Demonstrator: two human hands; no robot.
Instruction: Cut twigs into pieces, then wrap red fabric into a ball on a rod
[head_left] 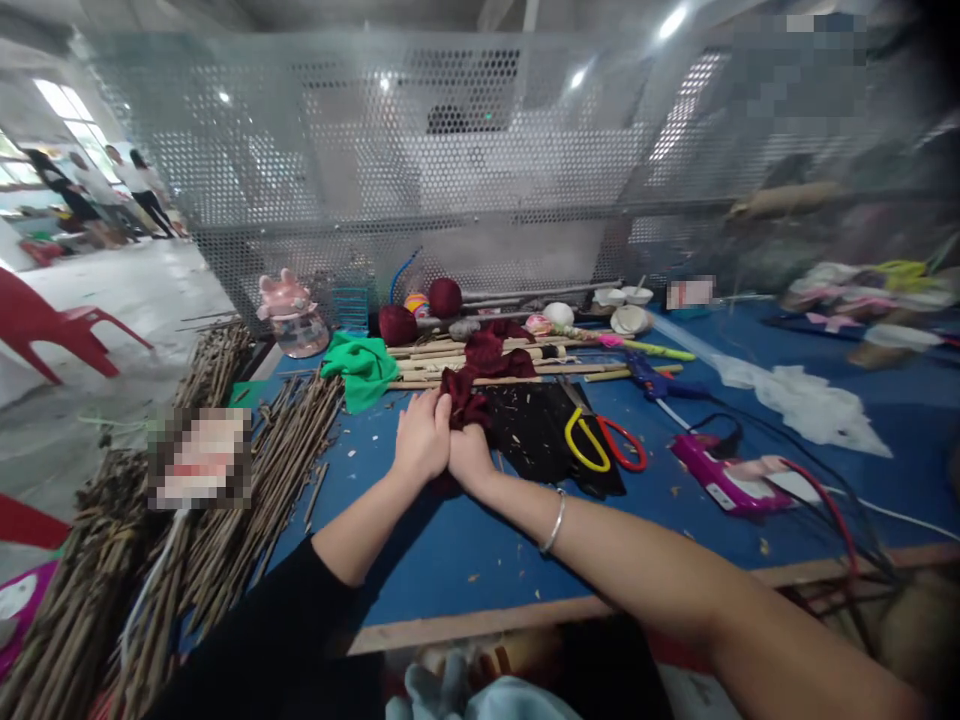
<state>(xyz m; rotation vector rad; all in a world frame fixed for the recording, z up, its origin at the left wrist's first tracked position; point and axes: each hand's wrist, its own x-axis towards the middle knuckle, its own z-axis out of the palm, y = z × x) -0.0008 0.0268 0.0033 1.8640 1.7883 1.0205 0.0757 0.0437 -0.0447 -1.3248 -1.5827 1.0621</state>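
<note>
My left hand and my right hand press against each other over the blue table. Both are closed around a bunched dark red cloth, whose loose end spreads away from me over a row of thin sticks. The fingertips are partly hidden in the folds. Right of my hands lies a black cloth dotted with pale scraps. Scissors with one yellow and one red handle rest on its edge. A green cloth lies crumpled to the left.
Bundles of brown twigs cover the left side. Dark red yarn balls and a pink-lidded jar stand behind. At right are a blue glue gun, a purple power strip with cords, and white material. A perforated metal panel rises behind.
</note>
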